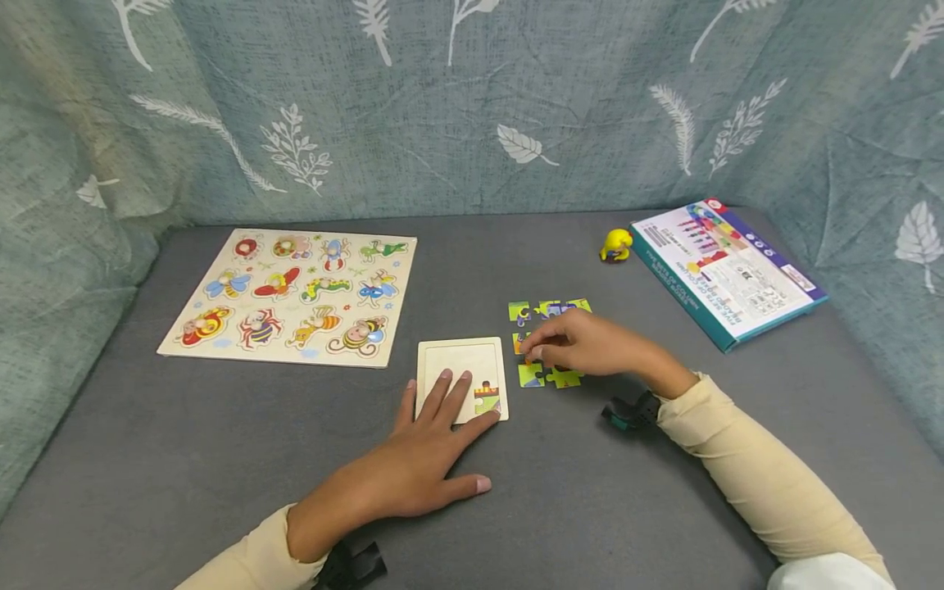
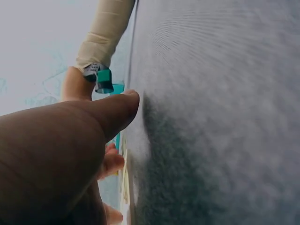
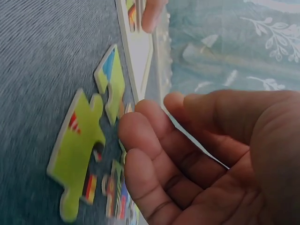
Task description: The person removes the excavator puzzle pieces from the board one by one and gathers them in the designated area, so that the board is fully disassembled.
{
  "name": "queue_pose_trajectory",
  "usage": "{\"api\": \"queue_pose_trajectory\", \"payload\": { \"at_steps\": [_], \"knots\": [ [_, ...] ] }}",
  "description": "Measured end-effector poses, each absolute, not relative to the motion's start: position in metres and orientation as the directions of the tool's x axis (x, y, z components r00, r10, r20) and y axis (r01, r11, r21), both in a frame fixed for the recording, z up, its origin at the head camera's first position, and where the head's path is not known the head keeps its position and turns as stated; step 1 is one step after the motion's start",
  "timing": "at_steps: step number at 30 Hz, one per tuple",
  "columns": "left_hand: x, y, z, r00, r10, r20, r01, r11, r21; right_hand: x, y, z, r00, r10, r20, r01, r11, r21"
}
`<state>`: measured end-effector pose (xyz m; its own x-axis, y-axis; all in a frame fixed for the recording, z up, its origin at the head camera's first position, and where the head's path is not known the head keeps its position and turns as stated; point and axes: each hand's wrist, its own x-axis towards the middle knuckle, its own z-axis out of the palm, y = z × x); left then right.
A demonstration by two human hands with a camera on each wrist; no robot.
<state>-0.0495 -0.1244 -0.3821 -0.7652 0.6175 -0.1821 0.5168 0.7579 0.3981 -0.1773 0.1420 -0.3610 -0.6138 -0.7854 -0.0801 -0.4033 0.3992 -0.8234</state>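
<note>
My left hand (image 1: 424, 463) rests with spread fingers across the front of a small wooden puzzle tray (image 1: 460, 344). One puzzle piece (image 1: 487, 397), green with a red-and-yellow top, lies in the tray's lower right corner. In the left wrist view, my thumb (image 2: 117, 110) stretches out just above the cloth. To the right of the tray my right hand (image 1: 590, 340) reaches over a group of loose jigsaw pieces (image 1: 566, 378). Its thumb and bent fingertips are right at an orange piece (image 1: 518, 342); I cannot tell whether they pinch it. The palm hides several pieces.
A wooden insect puzzle board (image 1: 288, 299) lies at the back left. Behind the loose pieces stands a small yellow toy (image 1: 615, 244), next to a flat teal-sided box (image 1: 730, 270). A leaf-patterned curtain (image 1: 472, 123) hangs behind the grey table surface (image 1: 590, 492).
</note>
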Motion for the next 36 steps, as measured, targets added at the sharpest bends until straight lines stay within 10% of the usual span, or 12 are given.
{"api": "queue_pose_trajectory", "payload": {
  "at_steps": [36],
  "knots": [
    [-0.059,-0.121,-0.384,-0.711,0.628,-0.316,0.499,0.767,0.403,-0.17,0.1,-0.37,-0.494,-0.865,-0.087,-0.423,0.326,-0.846]
  ]
}}
